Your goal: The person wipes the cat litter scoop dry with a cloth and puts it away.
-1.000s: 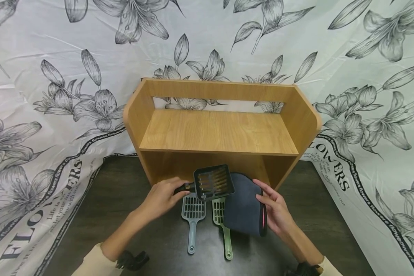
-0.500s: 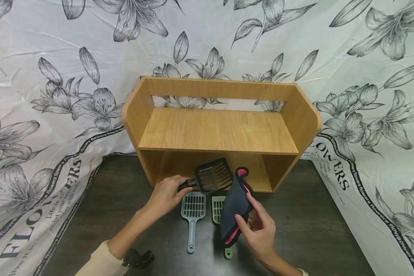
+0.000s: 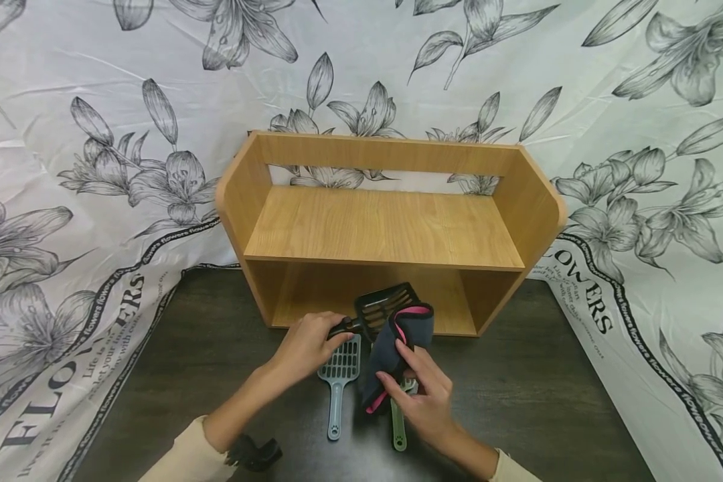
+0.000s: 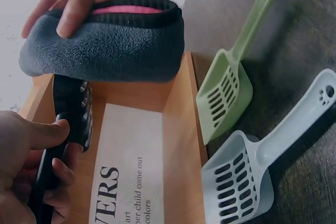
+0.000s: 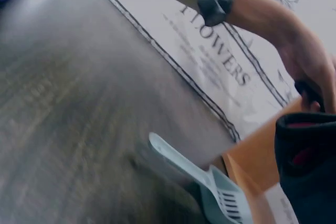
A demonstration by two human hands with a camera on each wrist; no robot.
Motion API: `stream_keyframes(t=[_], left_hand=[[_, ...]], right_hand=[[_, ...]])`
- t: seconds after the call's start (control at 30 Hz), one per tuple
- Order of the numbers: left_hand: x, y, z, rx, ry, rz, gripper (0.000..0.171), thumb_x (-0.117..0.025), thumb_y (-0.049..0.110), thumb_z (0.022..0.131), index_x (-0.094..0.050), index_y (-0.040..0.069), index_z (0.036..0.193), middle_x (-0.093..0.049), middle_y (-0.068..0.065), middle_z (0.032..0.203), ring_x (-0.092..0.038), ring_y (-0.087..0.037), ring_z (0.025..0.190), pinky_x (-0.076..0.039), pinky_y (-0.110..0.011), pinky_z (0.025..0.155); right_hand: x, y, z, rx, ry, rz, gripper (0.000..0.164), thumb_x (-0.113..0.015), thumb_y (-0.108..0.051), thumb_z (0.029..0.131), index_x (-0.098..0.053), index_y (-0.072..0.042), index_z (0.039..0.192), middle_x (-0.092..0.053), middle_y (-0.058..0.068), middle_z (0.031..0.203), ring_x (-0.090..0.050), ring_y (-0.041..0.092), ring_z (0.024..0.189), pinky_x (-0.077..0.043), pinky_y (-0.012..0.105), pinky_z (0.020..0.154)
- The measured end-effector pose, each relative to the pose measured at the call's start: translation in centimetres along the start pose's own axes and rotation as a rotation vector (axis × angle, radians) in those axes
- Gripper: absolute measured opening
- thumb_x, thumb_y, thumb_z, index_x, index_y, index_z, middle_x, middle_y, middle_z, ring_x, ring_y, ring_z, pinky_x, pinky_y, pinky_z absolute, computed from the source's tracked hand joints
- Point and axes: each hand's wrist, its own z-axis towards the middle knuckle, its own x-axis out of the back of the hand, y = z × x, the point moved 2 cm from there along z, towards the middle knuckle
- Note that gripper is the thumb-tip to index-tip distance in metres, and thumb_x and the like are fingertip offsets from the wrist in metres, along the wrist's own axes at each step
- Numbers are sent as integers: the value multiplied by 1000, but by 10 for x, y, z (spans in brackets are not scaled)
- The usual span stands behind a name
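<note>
My left hand (image 3: 309,345) grips the handle of a black slotted litter scoop (image 3: 370,309), its head tilted up before the shelf's lower opening. In my right hand (image 3: 422,395) is a dark grey-blue cloth (image 4: 121,51) with black edging and a pink inner side, bent into a curve and pinched between thumb and fingers. It overlaps part of the black scoop's head in the head and left wrist views. Below lie a light blue litter scoop (image 3: 335,408) and a green litter scoop (image 4: 223,87), the green one partly hidden by the cloth in the head view.
A two-tier wooden shelf (image 3: 385,224) stands at the back of the dark table (image 3: 193,375). White sheeting with a flower print (image 3: 120,181) hangs behind and along both sides. A black wrist strap (image 5: 215,4) is on the left forearm.
The cloth has turned from a flat face to a curved bend and moved left over the black scoop's head. The left hand has shifted slightly right, and the scoop's head has tilted.
</note>
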Motion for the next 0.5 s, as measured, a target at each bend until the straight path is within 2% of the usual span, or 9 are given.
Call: stream_keyframes(t=[0.13,0.33,0.5], left_hand=[[1,0,-1,-19,12,-4,11,-79,20,97,-73,11,94,-61,8,75,-44,-3,63,-44,-25,62],[5,-2,-5,-16,17,20,13,-80,20,95,-72,11,90,-60,7,73,-43,-4,63,-46,-27,63],[9,-2,-9,-16,10,15,11,-80,19,96,-76,9,96,-67,4,78,-45,-3,63,-47,-27,64]], right_hand=[[7,12,3,55,50,-72,45,-86,-12,91,-68,20,119,-70,22,96,-60,18,74,-49,23,56],[29,25,9,8,123,-162,49,-85,-21,93,-70,19,116,-67,21,86,-49,17,62,-40,24,52],[47,28,17,-28,169,-222,51,-86,-24,92,-70,19,115,-65,21,82,-45,17,61,-38,25,52]])
